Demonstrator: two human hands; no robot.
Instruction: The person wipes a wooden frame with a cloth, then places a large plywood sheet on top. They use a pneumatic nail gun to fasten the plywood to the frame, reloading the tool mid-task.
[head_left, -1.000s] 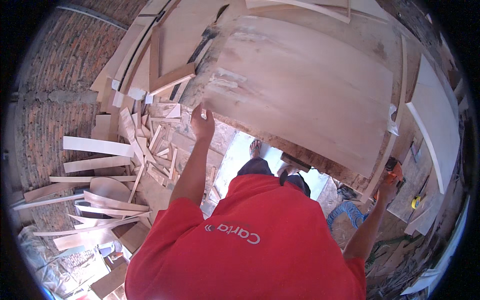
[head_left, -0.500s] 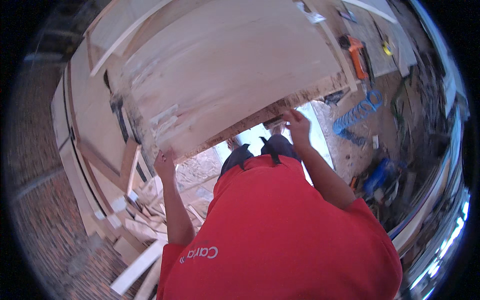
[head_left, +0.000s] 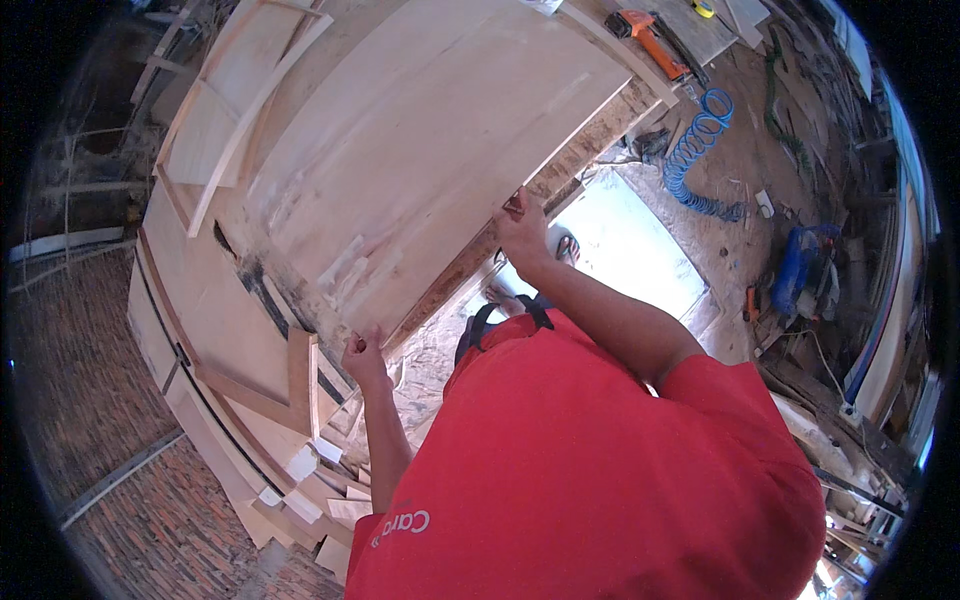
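A large pale wooden panel fills the upper middle of the head view, tilted, with a darker rough strip along its near edge. My left hand grips that near edge at its lower left corner. My right hand grips the same edge further right, fingers curled under the board. Both forearms reach up from my red shirt, which covers the lower part of the picture. My feet in dark sandals show just below the panel.
More boards and wooden frames lean against a brick wall at left. Offcuts lie at the lower left. A blue coiled air hose, an orange power tool and a blue machine stand on the dirt floor at right.
The view has swung further to the left and the panel has turned with it. My hands stay on its near edge, the right hand now nearer the middle of the picture.
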